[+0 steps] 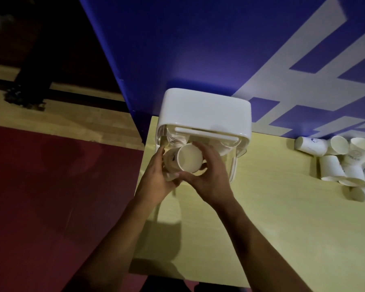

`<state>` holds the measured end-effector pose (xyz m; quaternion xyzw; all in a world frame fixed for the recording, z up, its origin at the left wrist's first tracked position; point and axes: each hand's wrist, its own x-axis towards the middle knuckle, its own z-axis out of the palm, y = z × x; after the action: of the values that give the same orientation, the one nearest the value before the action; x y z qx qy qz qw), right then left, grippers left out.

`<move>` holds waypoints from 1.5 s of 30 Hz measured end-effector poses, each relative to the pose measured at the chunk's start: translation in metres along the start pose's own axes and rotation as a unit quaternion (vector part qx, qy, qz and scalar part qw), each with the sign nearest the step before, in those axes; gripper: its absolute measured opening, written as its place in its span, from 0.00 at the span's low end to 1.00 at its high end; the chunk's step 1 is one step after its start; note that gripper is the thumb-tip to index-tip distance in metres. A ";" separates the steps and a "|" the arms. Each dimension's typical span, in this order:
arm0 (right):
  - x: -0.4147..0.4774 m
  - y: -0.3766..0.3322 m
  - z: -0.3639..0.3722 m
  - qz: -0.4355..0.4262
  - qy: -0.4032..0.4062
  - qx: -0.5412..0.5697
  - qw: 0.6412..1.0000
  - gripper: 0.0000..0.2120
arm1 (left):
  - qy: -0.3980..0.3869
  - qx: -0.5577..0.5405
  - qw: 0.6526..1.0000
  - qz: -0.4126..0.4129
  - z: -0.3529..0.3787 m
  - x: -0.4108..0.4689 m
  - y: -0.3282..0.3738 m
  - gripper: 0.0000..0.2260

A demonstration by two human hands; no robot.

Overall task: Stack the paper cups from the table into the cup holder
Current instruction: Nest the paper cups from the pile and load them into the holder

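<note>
A white paper cup [189,158] is tilted with its open mouth toward me, just below the front of the cup holder [204,110], a white-topped box with clear walls at the table's far left corner. My left hand [156,175] and my right hand [209,173] both grip this cup, fingers curled round its sides. The cup seems nested with another cup under it, whose side shows by my left fingers. Inside the holder a clear plastic sleeve [176,139] shows behind the cup. Several loose paper cups [343,165] lie in a heap at the right.
The pale wooden table [282,228] ends close on my left, with dark red floor [51,197] beyond the edge. A blue wall with white lettering [219,49] stands right behind the holder.
</note>
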<state>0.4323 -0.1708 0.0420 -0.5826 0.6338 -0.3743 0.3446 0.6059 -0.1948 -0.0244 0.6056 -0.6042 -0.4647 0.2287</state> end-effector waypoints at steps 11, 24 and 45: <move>0.023 0.056 0.050 -0.010 -0.124 -0.117 0.985 0.40 | -0.035 0.036 0.999 -0.006 0.000 -0.012 0.013 0.49; -0.102 0.093 -0.153 0.208 0.119 0.019 0.971 0.28 | -0.043 0.048 0.986 0.151 0.124 -0.050 0.153 0.24; -0.265 0.338 -0.571 0.373 0.331 0.152 0.853 0.14 | -0.234 0.495 0.722 0.423 0.641 0.016 0.398 0.42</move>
<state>-0.2062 0.1484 0.0218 -0.0840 0.8152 -0.4804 0.3125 -0.1413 -0.0930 0.0077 0.1861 -0.9760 -0.0810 -0.0790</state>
